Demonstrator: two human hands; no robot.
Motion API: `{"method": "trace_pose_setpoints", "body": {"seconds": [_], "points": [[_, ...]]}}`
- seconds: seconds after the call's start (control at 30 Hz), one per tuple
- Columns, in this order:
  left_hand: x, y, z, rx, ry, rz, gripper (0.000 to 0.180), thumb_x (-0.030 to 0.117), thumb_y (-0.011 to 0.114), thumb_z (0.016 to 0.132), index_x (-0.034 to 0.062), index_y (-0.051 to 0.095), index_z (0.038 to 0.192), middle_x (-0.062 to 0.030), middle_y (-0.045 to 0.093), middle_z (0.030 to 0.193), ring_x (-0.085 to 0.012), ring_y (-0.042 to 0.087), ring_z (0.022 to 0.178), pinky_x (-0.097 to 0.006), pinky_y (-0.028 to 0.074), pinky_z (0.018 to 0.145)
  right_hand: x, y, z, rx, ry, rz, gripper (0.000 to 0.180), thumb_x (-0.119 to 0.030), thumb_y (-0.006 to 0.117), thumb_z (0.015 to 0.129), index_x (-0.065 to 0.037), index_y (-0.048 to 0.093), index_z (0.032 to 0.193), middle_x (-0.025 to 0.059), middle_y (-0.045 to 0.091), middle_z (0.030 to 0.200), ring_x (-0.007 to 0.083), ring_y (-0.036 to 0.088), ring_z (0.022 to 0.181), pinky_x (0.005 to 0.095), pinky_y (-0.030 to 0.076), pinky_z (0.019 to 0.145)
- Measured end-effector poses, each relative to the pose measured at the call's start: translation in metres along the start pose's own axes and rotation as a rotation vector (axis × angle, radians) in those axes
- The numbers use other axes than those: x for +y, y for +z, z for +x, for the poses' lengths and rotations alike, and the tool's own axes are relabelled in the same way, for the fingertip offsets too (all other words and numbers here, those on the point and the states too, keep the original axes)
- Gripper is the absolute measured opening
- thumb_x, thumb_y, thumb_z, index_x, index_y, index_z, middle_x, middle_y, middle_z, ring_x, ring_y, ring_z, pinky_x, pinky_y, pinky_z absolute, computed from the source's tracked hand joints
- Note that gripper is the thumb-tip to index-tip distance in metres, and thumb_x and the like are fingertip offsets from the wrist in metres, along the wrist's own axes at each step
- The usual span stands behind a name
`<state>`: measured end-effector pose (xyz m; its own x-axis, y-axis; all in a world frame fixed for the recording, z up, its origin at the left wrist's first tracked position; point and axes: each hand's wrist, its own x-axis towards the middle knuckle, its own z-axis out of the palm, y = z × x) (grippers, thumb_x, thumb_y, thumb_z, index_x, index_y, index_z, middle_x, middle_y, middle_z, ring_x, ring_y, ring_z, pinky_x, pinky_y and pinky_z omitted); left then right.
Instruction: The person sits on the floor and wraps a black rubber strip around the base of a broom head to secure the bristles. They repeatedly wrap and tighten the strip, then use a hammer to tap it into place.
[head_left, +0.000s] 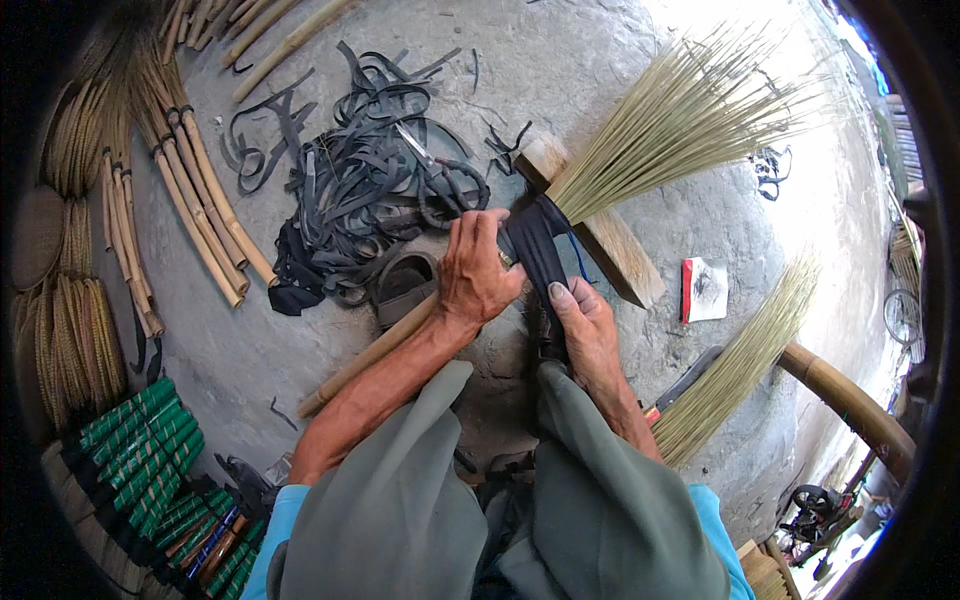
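Observation:
A broom (pixel 665 135) of pale straw lies slantwise before me, its bristles fanning to the upper right. Its bamboo handle (pixel 365 358) runs down to the lower left, under my left forearm. My left hand (pixel 475 268) is closed around the broom's neck. A wide black rubber strip (pixel 537 235) wraps the base of the bristles and comes down toward my lap. My right hand (pixel 588 325) pinches this strip between thumb and fingers, just below the wrap. Beneath the bristles' base is a wooden block (pixel 625 258).
Black rubber strips (pixel 350 190) lie heaped at the upper left, with scissors (pixel 415 145) on top. A knife (pixel 690 375) rests beside loose straw (pixel 745 355) at right. Bamboo-handled brooms (pixel 205 205) and green-wrapped handles (pixel 145 440) line the left. A red-and-white packet (pixel 708 290) lies right.

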<state>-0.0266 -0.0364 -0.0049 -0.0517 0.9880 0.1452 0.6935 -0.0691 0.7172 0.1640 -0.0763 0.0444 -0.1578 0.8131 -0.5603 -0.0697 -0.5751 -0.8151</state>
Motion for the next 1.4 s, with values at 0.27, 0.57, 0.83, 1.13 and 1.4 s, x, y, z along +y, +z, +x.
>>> {"method": "trace_pose_setpoints", "body": {"seconds": [0.27,0.57,0.83,1.13,1.4], "points": [[-0.021,0.003,-0.01,0.232,0.231,-0.222,0.024,-0.008,0.065,0.087,0.0003,0.059,0.108,-0.0205,0.064,0.115,-0.0402,0.066,0.107,-0.049,0.056,0.097,0.006,0.0,0.001,0.041,-0.008,0.12,0.027,-0.034,0.071,0.113,-0.009,0.063,0.108,-0.0037,0.065,0.092,0.0038,0.057,0.077,0.0242,0.048,0.068],[-0.024,0.002,-0.013,0.213,0.213,-0.263,0.022,-0.007,0.063,0.086,0.0004,0.058,0.106,-0.0199,0.065,0.111,-0.0388,0.068,0.103,-0.048,0.058,0.092,0.014,0.002,0.02,0.084,-0.005,0.446,0.019,-0.02,0.076,0.109,-0.011,0.059,0.106,0.0002,0.067,0.092,0.0084,0.066,0.073,0.0279,0.057,0.066],[-0.025,0.001,-0.012,0.206,0.164,-0.277,0.02,-0.006,0.063,0.084,0.0002,0.056,0.102,-0.0194,0.064,0.108,-0.0387,0.069,0.099,-0.047,0.059,0.087,0.0,-0.009,0.025,-0.048,0.17,0.343,0.019,-0.022,0.077,0.107,-0.01,0.064,0.113,-0.0015,0.069,0.094,0.0066,0.064,0.076,0.0245,0.052,0.064],[-0.024,0.001,-0.014,0.176,0.148,-0.276,0.016,-0.003,0.063,0.087,0.0002,0.056,0.101,-0.0192,0.064,0.106,-0.0372,0.069,0.093,-0.046,0.059,0.083,0.017,-0.034,0.021,0.071,0.05,0.539,0.018,-0.015,0.076,0.106,-0.011,0.063,0.117,0.0027,0.072,0.098,0.0112,0.072,0.079,0.0297,0.061,0.061],[-0.049,-0.017,0.021,0.11,-0.057,-0.248,0.02,0.006,0.065,0.091,0.0007,0.061,0.109,-0.0208,0.066,0.109,-0.0382,0.069,0.092,-0.046,0.059,0.086,0.035,-0.012,0.09,0.044,-0.013,0.031,0.025,-0.021,0.071,0.107,-0.002,0.067,0.122,-0.0005,0.064,0.095,0.0078,0.057,0.088,0.0262,0.046,0.08]]}}
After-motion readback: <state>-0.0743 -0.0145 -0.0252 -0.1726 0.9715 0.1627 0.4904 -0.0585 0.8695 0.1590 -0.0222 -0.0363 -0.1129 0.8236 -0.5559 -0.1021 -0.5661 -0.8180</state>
